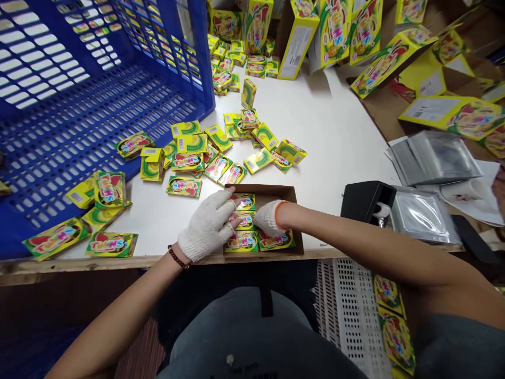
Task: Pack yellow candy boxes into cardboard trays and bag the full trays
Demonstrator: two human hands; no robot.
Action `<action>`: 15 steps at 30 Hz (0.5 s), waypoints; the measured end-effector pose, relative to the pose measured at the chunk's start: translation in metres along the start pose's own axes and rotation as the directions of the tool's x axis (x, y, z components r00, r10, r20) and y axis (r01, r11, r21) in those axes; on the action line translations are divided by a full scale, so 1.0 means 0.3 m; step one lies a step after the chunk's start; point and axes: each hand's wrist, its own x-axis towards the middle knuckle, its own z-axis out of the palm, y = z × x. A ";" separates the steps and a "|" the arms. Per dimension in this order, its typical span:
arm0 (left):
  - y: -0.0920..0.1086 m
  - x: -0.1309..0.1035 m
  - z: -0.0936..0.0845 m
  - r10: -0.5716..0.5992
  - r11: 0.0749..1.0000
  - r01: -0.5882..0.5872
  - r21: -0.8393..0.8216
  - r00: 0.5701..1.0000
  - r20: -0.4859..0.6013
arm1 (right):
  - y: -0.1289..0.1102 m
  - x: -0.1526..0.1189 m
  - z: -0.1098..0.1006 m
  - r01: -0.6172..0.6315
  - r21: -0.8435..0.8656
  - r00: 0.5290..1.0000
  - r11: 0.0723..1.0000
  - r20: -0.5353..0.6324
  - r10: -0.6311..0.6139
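Observation:
A shallow brown cardboard tray (299, 226) sits at the table's front edge, with several small yellow-green candy boxes (241, 241) lying in it in rows. My left hand (209, 223), in a white knit glove, reaches over the tray's left wall; its bare fingertips stretch out and touch the boxes in the left column. Gloved in white with an orange cuff, my right hand (269, 218) is inside the tray, knuckles up and fingers curled down beside the middle row. Its fingertips are hidden, so whatever they hold does not show.
Loose candy boxes (191, 143) lie scattered beyond the tray. A blue plastic crate (158, 89) lies tipped at the left. Larger display cartons (335, 31) stand at the back. To the right are a black tape dispenser (365, 202) and stacked clear plastic pieces (437, 155).

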 end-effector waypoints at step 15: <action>-0.410 -0.081 -0.157 -0.474 0.821 0.362 0.441 0.863 0.175 | -0.080 -0.011 0.134 -0.285 0.288 0.950 0.914 -0.041 0.309</action>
